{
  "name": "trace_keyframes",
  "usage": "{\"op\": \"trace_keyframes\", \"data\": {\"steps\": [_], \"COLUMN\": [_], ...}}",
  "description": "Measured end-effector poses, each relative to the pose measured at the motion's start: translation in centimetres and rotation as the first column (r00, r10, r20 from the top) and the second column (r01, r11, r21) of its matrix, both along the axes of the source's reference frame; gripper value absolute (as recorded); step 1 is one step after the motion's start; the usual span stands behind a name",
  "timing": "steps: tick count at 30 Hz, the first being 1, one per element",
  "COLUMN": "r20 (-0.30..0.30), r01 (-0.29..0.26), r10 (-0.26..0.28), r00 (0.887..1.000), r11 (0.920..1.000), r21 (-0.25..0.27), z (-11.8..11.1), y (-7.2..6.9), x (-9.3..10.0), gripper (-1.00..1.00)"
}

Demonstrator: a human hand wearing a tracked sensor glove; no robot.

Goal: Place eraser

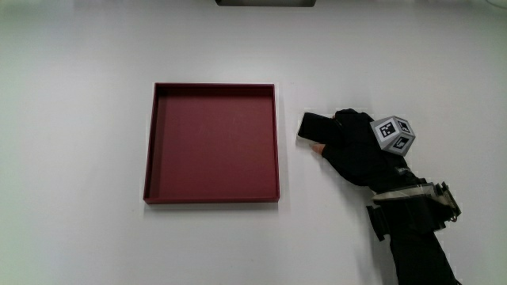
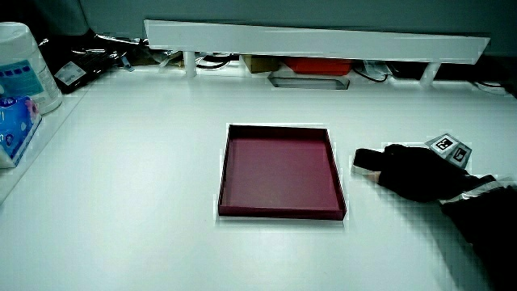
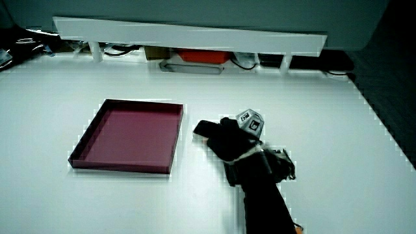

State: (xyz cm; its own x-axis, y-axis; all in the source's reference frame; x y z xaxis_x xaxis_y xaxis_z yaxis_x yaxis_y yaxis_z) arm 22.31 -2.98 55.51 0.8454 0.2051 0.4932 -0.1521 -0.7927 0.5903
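Observation:
A black eraser (image 1: 315, 127) lies on the white table beside the dark red square tray (image 1: 212, 195), outside its rim. The gloved hand (image 1: 348, 141) rests low over the eraser's end, its fingers curled around it, the patterned cube (image 1: 394, 133) on its back. In both side views the eraser (image 2: 367, 158) (image 3: 204, 129) sticks out from under the hand (image 2: 410, 171) (image 3: 227, 142) toward the tray (image 2: 279, 212) (image 3: 120, 166). Nothing lies inside the tray.
A low white partition (image 2: 315, 36) runs along the table's edge farthest from the person, with cables and a red item beneath it. In a side view, a white container (image 2: 20, 69) and a blue packet (image 2: 14, 121) stand at the table's corner.

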Motion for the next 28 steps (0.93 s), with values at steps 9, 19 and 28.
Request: {"op": "trace_keyframes", "data": {"steps": [9, 19, 28], "r20": [0.005, -0.002, -0.117], "r01": [-0.003, 0.058, 0.147], "r10": [0.003, -0.058, -0.161], "r00": [1.0, 0.998, 0.98], "r11": [1.0, 0.9934, 0.9818], "r21": [0.007, -0.099, -0.12], "z": [-0.5, -4.3, -10.0], "y": [0.0, 0.6, 3.8], "x": [0.2, 0.7, 0.7], "gripper": [-0.48, -0.91, -1.0]}}
